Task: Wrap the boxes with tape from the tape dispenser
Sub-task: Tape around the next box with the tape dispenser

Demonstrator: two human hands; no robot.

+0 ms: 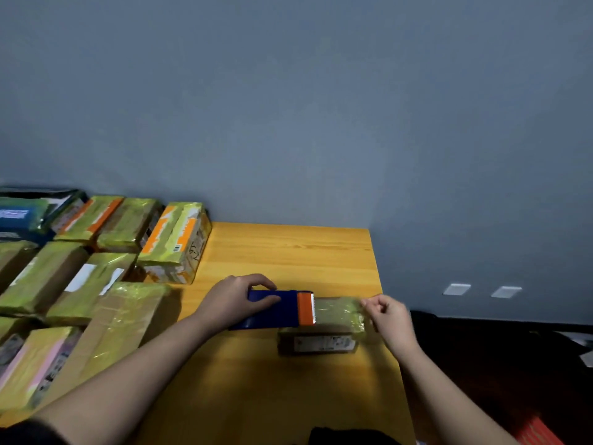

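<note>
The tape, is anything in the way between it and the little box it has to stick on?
Nothing visible is. The tape stretches from the blue tape dispenser in the left hand straight over the small box, its end pinched by the right hand.

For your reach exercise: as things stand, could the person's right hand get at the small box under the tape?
Probably yes. The right hand pinches the tape just past the right end of the small box, and nothing lies between them; it would have to let go of the tape first.
</note>
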